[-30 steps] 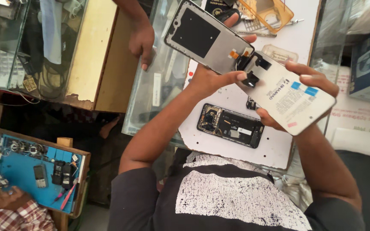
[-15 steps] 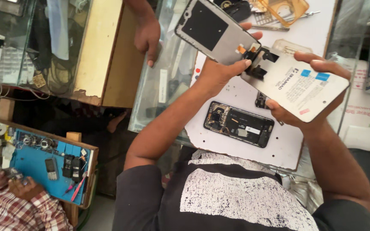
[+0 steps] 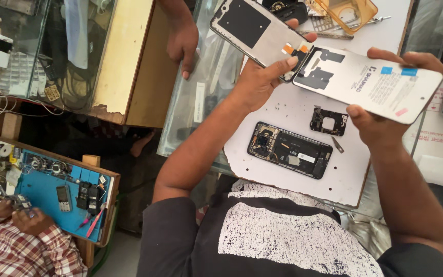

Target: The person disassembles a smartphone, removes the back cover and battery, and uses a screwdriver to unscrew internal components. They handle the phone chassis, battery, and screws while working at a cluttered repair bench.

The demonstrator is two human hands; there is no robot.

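Two phone panels were held above a white work mat [image 3: 293, 179]: the left hand [image 3: 255, 84] pinched a grey phone frame [image 3: 257, 33] between thumb and fingers, while the right hand [image 3: 380, 123] gripped a white replacement screen [image 3: 380, 87] by its edges, the two panels meeting end to end. One opened phone [image 3: 289, 150] and one small black bracket [image 3: 328, 121] lay on the mat below. Another person's hand [image 3: 182, 43] rested on the glass counter [image 3: 201, 92]; a third person worked at one blue tray [image 3: 52, 195].
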